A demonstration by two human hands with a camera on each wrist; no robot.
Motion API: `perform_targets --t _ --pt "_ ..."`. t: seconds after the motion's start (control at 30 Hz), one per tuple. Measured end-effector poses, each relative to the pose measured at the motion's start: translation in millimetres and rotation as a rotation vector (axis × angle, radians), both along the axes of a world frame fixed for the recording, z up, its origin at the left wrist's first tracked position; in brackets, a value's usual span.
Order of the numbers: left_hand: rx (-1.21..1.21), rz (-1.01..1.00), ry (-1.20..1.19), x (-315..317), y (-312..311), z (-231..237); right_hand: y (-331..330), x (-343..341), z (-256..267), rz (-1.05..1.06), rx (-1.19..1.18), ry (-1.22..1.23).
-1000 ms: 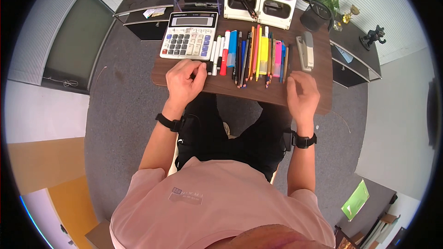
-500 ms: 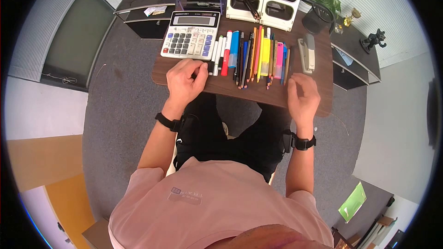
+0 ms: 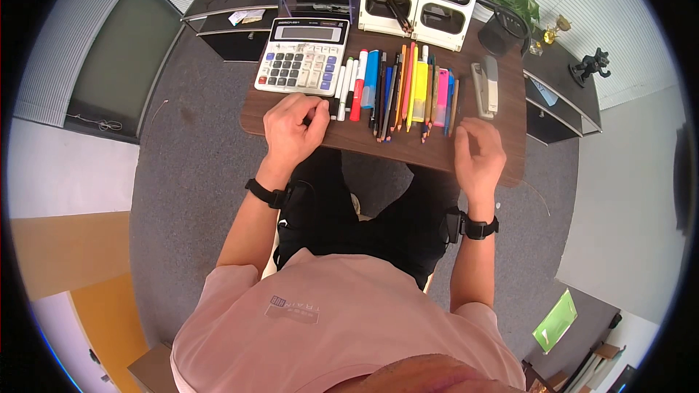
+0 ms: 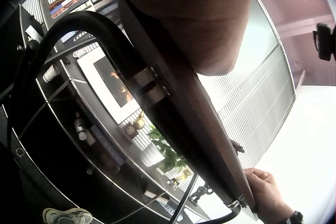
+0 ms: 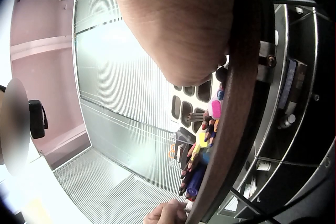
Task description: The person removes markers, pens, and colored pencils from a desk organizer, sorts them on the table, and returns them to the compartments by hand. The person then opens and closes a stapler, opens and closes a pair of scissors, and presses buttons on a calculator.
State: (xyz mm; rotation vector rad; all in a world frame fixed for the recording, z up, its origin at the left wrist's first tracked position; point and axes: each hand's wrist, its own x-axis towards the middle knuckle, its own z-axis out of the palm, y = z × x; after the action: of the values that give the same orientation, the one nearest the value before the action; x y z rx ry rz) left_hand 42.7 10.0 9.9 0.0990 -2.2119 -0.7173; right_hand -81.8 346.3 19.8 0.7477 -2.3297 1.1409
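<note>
Lining the brown wooden table (image 3: 512,142), a colourful row of pens and pencils (image 3: 420,91) lies between our left hand (image 3: 295,129), near the white plastic calculator (image 3: 303,58), and right hand (image 3: 480,156), near the grey stapler (image 3: 486,89); our fingers curl loosely, grasping nothing.

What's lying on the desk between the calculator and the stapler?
In the head view, a row of markers, pencils and highlighters lies between the calculator and stapler.

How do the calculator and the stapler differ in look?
The calculator is broad and squarish; the stapler is long and narrow. The calculator has a screen and keys; the stapler shows neither. The calculator is mostly white, the stapler grey and beige. Both rest on the desk.
</note>
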Motion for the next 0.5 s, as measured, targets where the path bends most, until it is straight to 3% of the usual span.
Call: perform_targets --t 0.5 --pt "-0.004 -0.005 0.015 0.3 -0.2 0.3 -1.5 0.7 1.6 -0.001 -0.012 0.001"
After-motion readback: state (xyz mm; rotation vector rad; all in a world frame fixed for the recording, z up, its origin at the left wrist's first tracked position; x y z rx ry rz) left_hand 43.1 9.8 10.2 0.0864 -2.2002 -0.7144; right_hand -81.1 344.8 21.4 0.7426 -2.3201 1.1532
